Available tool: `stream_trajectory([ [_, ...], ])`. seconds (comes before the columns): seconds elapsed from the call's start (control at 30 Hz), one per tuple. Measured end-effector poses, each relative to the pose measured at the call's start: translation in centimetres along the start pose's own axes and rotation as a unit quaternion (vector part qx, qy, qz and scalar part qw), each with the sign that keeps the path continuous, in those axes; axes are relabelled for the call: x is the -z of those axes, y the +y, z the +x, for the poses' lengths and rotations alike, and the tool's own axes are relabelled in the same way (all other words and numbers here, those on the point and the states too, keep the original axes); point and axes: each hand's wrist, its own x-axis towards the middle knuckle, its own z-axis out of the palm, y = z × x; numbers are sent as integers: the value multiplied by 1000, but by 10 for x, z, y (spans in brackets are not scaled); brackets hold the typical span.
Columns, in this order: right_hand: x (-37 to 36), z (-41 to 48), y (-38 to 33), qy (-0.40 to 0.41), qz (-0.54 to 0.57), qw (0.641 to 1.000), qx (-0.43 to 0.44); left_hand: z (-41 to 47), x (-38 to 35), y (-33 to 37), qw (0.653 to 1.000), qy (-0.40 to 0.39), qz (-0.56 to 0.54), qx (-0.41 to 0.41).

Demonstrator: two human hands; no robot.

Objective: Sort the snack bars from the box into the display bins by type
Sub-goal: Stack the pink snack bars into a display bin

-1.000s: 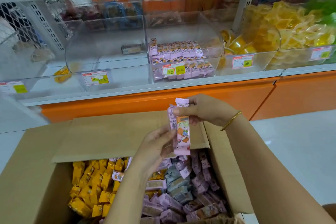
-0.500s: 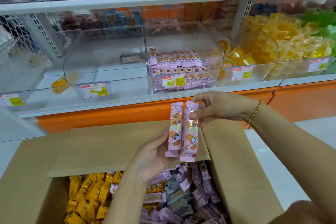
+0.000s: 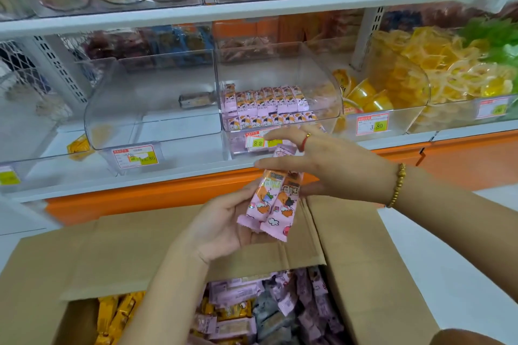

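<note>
The left hand [image 3: 224, 227] is palm up over the front flap of the box [image 3: 364, 274]. Two pink bars [image 3: 276, 204] lie side by side on it. The left fingers curl up a little under the bars and hold them. The thumb lies along their left edge.

The right hand [image 3: 330, 165] comes in from the right and is at the top ends of the same bars. Its fingers [image 3: 269, 138] are spread and nearly straight. The top finger points left and touches nothing. The next finger lies across the tops of the bars. The thumb is under them, so the tops sit pinched between thumb and finger. One more pink top peeks out between the fingers, but I cannot tell if it is a third bar. One finger wears a red ring [image 3: 304, 141], and the wrist has a gold bracelet [image 3: 398, 185].

The bars are held up in the air, above the box and just in front of the shelf.

Behind the hands is a clear bin [image 3: 322, 70] with pink rows [image 3: 266, 105] of the same kind of bar. The bin to its left [image 3: 126, 98] has one dark bar [image 3: 196, 99] in it.

Down in the box are yellow snacks [image 3: 117, 314] on the left and a pink pile [image 3: 311, 302] on the right.
</note>
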Motion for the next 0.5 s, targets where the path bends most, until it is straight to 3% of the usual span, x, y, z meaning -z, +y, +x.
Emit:
stream_trajectory([
  [0.1, 4, 8, 16, 86, -75, 990, 80, 9, 0, 25, 999, -36, 12, -4],
  [0.2, 12, 23, 33, 79, -78, 989, 98, 15, -8, 55, 997, -81, 10, -13],
  [0.27, 20, 35, 48, 67, -42, 996, 51, 18, -15, 79, 997, -38, 48, -40],
  [0.33, 26, 51, 66, 56, 6, 997, -52, 26, -12, 103, 983, 85, 99, -130],
  [0.37, 24, 61, 78, 52, 18, 992, -113, 30, -8, 113, 958, 159, 134, -200],
  [0.43, 15, 89, 104, 40, 23, 971, -236, 42, 2, 126, 856, 307, 261, -323],
  [0.5, -7, 121, 127, -18, 35, 939, -341, 57, 12, 129, 752, 372, 413, -355],
])
